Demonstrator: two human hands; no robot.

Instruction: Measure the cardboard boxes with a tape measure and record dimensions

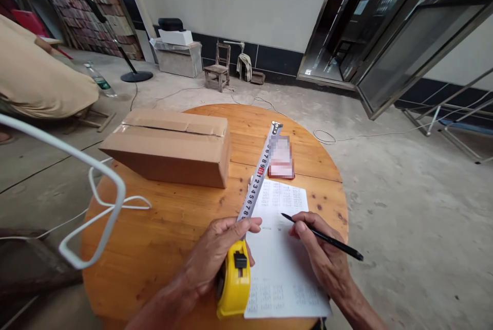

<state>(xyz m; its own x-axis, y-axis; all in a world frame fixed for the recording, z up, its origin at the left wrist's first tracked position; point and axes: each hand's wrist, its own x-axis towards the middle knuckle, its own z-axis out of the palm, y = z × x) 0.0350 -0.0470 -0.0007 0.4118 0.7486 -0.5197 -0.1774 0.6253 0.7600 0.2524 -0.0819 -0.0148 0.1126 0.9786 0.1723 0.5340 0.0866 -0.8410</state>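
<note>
My left hand is closed around a yellow tape measure, thumb near where the blade comes out. The white blade is pulled out and points away from me, its metal end near a blurred card-like item with a red edge. In my right hand is a black pen, tip just over the paper. The white sheet lies on the table under both hands and carries rows of writing at top and bottom. A closed brown cardboard box stands to the left of the blade.
The round wooden table holds these things. A white bent tube and cable reach in from the left. Beyond are a small wooden chair, a bottle on the floor, a stand base and an open door. A person's clothed leg is at left.
</note>
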